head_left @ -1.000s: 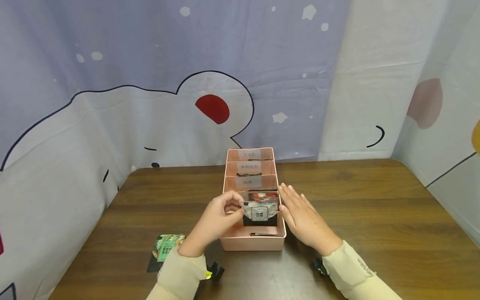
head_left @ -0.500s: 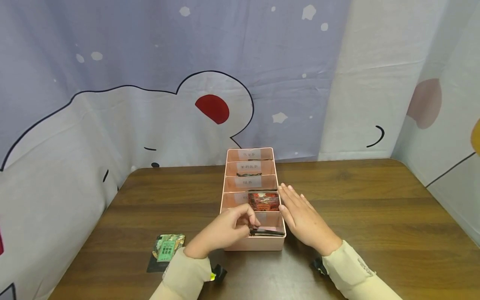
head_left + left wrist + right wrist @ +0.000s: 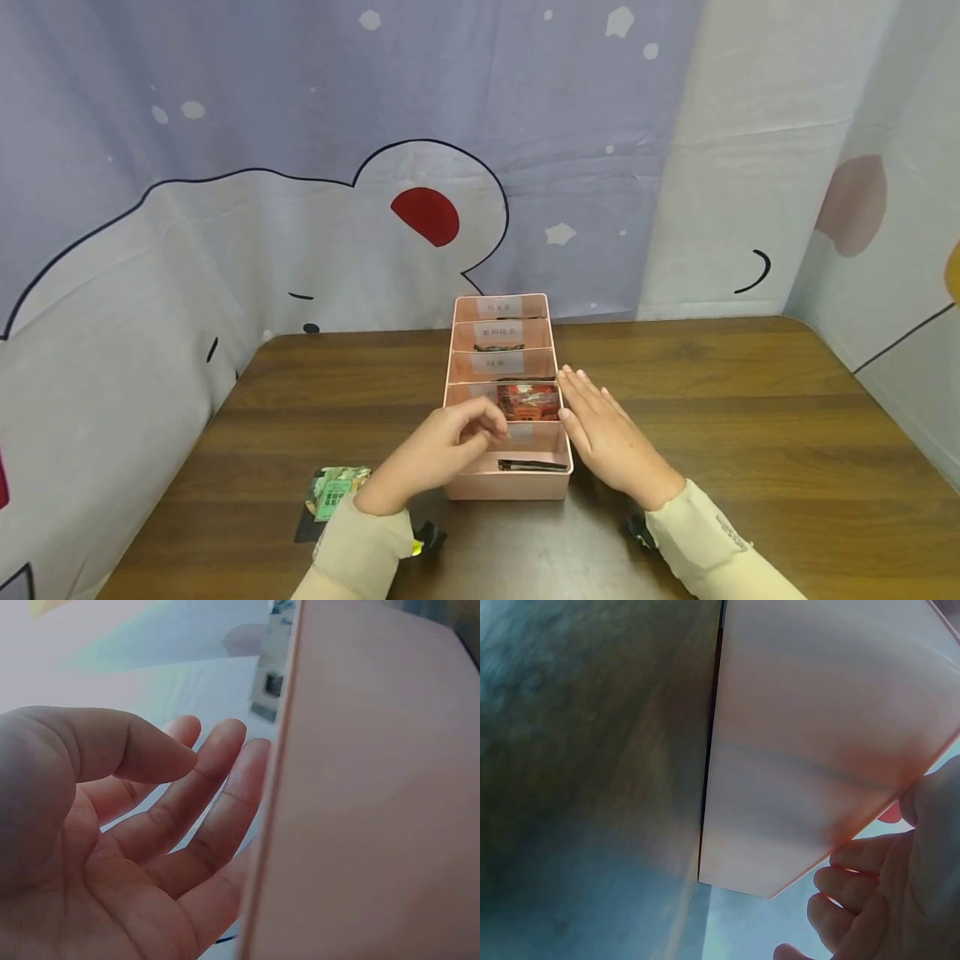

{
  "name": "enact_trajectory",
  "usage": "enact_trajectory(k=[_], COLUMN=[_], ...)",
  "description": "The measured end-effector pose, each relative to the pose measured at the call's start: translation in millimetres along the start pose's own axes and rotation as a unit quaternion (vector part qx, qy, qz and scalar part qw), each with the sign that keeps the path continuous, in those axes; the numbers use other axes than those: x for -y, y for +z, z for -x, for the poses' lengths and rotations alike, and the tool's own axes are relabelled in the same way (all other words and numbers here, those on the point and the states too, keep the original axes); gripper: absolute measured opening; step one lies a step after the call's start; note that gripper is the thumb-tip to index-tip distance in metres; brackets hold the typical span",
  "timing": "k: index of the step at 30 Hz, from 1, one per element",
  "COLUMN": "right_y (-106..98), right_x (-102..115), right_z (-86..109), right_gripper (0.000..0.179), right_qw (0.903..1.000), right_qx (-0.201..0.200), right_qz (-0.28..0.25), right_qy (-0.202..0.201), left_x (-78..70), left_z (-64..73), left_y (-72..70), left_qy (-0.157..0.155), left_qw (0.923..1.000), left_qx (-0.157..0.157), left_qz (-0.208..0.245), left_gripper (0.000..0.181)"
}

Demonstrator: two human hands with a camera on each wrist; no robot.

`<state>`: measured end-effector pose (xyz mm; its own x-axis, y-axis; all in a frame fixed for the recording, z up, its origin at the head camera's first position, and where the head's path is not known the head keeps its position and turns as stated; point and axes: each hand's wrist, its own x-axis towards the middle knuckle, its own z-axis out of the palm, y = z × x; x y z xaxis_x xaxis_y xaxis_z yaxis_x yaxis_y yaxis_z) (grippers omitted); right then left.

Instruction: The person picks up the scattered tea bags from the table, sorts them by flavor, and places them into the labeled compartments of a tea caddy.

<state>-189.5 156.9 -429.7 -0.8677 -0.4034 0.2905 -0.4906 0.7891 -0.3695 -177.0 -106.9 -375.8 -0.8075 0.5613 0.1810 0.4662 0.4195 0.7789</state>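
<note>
A pink divided box [image 3: 506, 487] stands on the table, its compartments marked with paper labels. Dark tea sachets [image 3: 532, 466] stand on edge in the nearest compartment, and a red tea sachet [image 3: 528, 402] leans in the one behind it. Over the left side of the front compartments hovers my left hand [image 3: 450, 446]; its fingers are loosely bent with nothing between them, as the left wrist view also shows. My right hand [image 3: 611, 437] lies with straight fingers along the box's right rim, touching its wall in the right wrist view.
A green tea sachet [image 3: 330, 500] lies flat on the wooden table [image 3: 720, 408], left of the box and partly behind my left sleeve. Thin sachet edges show in the farther compartments. A patterned curtain [image 3: 300, 233] hangs behind the table.
My left hand has lowered a silver-and-black tea sachet into the nearest compartment and let go, then drawn back up and slightly left. My right hand has stayed in place.
</note>
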Motion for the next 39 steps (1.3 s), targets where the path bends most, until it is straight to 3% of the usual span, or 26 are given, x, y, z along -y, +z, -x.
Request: enact_trajectory(k=[6,11,15,20,24,28,34,39], right_y=[-1.4,3.5,7.2,5.7,2.2,0.8,1.0,1.9], right_x=[-0.9,1.7,2.1,1.7,1.4,2.0,2.4,2.2], right_z=[0.7,-1.5,-1.9,-1.9,-0.8,0.0,-0.1,-0.3], right_gripper=[0.055,0.055,0.055,0.055,0.054,0.053,0.053,0.054], right_qw=[1.0000,0.9999,0.9998,0.9998,0.9998,0.9998,0.9996,0.9996], right_qx=[0.003,0.000,-0.004,-0.008,-0.009,-0.014,-0.014,-0.010], right_qz=[0.000,-0.013,-0.019,-0.019,-0.019,-0.017,-0.024,-0.026], right_qy=[0.003,0.002,0.001,-0.001,-0.002,-0.004,-0.005,-0.001], left_x=[-3.5,-0.2,9.1,21.4,31.6,41.9,56.7,65.0], left_z=[3.9,17.8,35.9,57.6,71.1,83.6,97.5,105.9], left_y=[-13.2,-25.6,-32.9,-47.2,-58.3,-66.4,-74.2,-79.3], left_qy=[-0.014,-0.030,-0.064,-0.120,-0.175,-0.236,-0.309,-0.360], left_qw=[0.9996,0.9960,0.9906,0.9820,0.9719,0.9589,0.9360,0.9106], left_qx=[-0.024,-0.085,-0.120,-0.134,-0.131,-0.110,-0.079,-0.046], left_qz=[-0.003,-0.001,-0.016,-0.059,-0.087,-0.112,-0.149,-0.197], left_gripper=[0.019,0.019,0.018,0.018,0.019,0.030,0.042,0.052])
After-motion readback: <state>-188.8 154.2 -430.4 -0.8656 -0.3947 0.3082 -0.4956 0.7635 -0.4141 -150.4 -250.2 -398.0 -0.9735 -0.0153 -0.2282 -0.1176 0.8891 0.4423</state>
